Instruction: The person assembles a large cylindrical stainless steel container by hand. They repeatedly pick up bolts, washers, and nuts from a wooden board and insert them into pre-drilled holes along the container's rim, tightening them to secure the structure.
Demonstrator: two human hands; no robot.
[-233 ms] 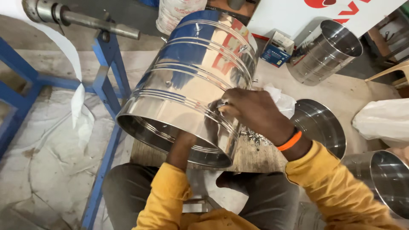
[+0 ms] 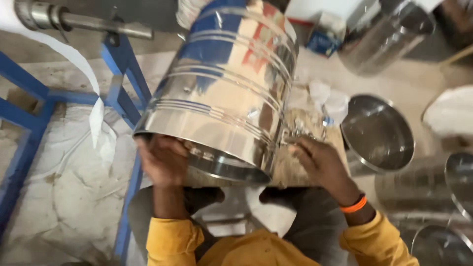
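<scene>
Person steadies large shiny ribbed steel drum [image 2: 231, 93] tilted on wooden block [image 2: 300, 167].
L hand [image 2: 162, 160] grips drum's lower rim; R hand [image 2: 320, 162], fingers curled, on block's near edge w/ small metal bits [image 2: 298, 132].

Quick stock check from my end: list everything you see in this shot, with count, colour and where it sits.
Steel drum: one, shiny silver, tilted on its side at centre, open rim toward the person.
Wooden block: one, brown, under and right of the drum.
Small metal parts: a few, silver, on the block.
Steel lid: one, silver, right of the block.
Other steel drums: at least three, silver, top right and right edge.
Blue frame: one, left.
Metal shaft: one, grey, top left.
White strip: one, hanging left.
Left hand: on the drum's lower rim.
Right hand: by the parts, orange wristband.
</scene>
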